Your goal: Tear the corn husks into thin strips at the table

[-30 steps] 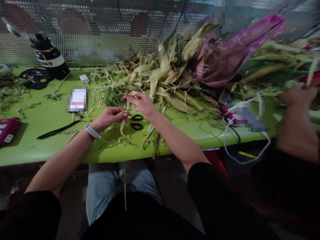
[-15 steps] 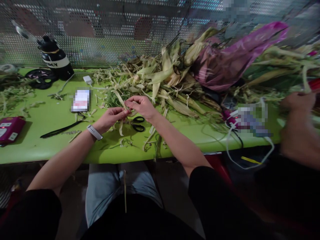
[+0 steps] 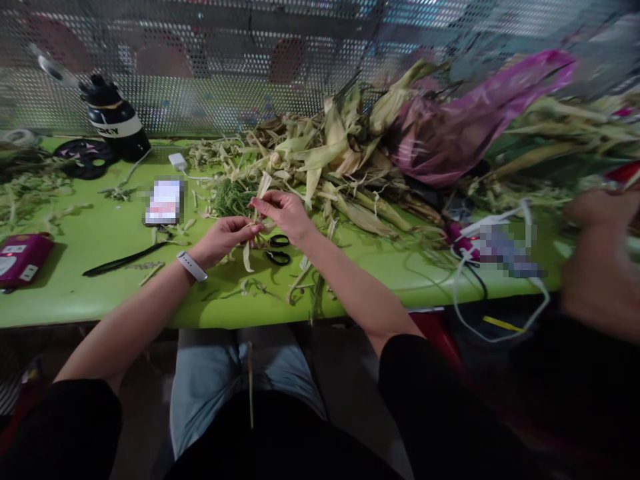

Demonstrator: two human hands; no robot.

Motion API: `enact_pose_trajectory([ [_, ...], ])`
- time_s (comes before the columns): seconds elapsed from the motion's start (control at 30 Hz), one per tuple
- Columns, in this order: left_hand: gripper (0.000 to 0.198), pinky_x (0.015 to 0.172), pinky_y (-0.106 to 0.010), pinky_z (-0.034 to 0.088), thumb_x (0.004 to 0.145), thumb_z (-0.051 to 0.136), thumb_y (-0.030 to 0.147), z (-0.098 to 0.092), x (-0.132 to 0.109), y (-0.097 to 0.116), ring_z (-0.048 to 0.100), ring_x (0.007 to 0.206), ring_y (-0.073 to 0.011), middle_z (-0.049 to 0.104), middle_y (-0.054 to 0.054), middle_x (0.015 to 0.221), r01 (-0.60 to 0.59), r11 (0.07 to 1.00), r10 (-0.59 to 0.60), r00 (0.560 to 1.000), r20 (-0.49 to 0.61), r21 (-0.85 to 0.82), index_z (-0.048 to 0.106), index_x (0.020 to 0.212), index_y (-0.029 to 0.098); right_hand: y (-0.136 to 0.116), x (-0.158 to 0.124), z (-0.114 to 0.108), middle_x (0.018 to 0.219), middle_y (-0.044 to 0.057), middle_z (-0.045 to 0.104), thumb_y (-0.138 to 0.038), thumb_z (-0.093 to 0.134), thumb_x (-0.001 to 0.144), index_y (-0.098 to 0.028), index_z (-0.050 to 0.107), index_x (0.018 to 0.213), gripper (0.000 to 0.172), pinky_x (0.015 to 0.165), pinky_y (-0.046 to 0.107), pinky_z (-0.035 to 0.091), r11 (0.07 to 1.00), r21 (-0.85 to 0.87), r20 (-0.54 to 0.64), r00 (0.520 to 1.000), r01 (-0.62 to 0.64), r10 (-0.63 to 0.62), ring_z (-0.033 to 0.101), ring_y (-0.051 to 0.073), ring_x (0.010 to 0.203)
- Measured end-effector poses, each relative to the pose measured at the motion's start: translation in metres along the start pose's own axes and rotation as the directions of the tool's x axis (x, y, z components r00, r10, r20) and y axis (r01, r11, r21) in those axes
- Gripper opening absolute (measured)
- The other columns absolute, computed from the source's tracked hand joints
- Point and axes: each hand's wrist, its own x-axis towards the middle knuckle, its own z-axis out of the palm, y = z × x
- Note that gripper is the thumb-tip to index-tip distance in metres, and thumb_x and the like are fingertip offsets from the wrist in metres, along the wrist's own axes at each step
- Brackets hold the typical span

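Over the green table, my left hand [image 3: 226,240] and my right hand [image 3: 287,212] meet with fingertips pinched on a pale strip of corn husk [image 3: 264,183]. One end of the strip sticks up above my right fingers, and a pale piece hangs below my left fingers. Exactly how it lies between the fingertips is hidden. Just behind my hands lies a small heap of thin green strands [image 3: 231,198]. Black scissors [image 3: 279,257] rest beside and below my right hand, only their handles clearly showing.
A big pile of corn husks [image 3: 320,157] and a pink plastic bag [image 3: 440,137] stand behind. Left are a phone [image 3: 165,201], a black bottle [image 3: 117,123] and a magenta power block [image 3: 25,260]. Cables hang at the right edge, near another person's hand [image 3: 603,213].
The upper end of the husk strip has swung from leaning left to leaning slightly right. My hands have stayed in nearly the same place, still pinching.
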Motion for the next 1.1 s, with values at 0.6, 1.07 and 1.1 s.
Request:
enact_pose_trajectory([
  [0.6,0.028,0.071,-0.021,0.049,0.067,0.087,0.032,-0.007,0.003,-0.003,0.065,0.072,-0.0095,0.074,-0.004,0.082,-0.071,0.963,0.030,0.987,-0.158,-0.259,0.077,0.085,0.015,-0.015,-0.012,-0.013,0.080,0.006,0.060,-0.065,0.048,0.091,-0.020,0.061,0.080,0.049,0.082,0.036,0.045,0.633,-0.698,-0.085,0.839,0.335,-0.538,0.057,0.021,0.085],
  [1.07,0.029,0.055,-0.016,0.045,0.063,0.090,0.034,-0.017,0.003,0.006,0.052,0.057,-0.0036,0.074,-0.004,0.083,-0.077,0.954,0.007,0.971,-0.237,-0.291,0.077,0.080,0.016,-0.021,-0.018,-0.018,0.056,-0.001,0.058,-0.060,0.065,0.082,-0.014,0.064,0.070,0.048,0.053,0.023,0.036,0.928,-0.371,0.468,0.857,-0.031,0.216,0.049,0.009,0.052],
  [1.1,0.029,0.054,-0.016,0.044,0.063,0.089,0.034,-0.018,0.003,0.006,0.051,0.056,-0.0035,0.074,-0.004,0.083,-0.080,0.955,0.011,0.972,-0.237,-0.286,0.077,0.082,0.016,-0.022,-0.017,-0.022,0.056,-0.001,0.058,-0.059,0.065,0.082,-0.014,0.064,0.070,0.047,0.054,0.023,0.036,0.930,-0.367,0.484,0.846,-0.034,0.222,0.049,0.009,0.053],
])
